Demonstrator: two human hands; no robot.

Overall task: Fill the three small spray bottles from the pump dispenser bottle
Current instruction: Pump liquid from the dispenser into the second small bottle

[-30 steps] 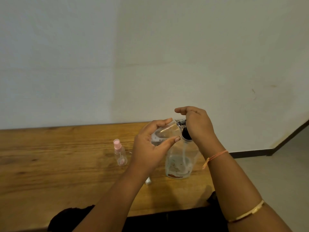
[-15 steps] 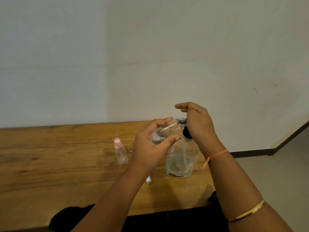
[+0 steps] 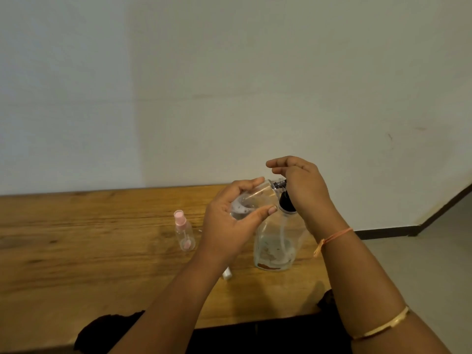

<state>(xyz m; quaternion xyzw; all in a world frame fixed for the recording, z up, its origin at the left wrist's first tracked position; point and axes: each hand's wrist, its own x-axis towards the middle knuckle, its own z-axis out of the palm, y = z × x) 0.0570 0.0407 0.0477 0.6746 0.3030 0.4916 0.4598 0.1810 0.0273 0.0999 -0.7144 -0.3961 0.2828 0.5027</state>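
My left hand grips a small clear spray bottle, tilted with its open mouth up against the pump's spout. My right hand lies over the black pump head of the clear dispenser bottle, fingers loosely bent; the contact is hidden. The dispenser stands on the wooden table with little liquid at its bottom. A second small bottle with a pink spray cap stands upright to the left. A small white piece peeks out from under my left wrist.
The table's front edge runs close to my body. A pale wall rises behind the table. Grey floor lies to the right of the table's end.
My right hand has lifted slightly above the pump head over the last second. The left hand keeps the small bottle at the spout.
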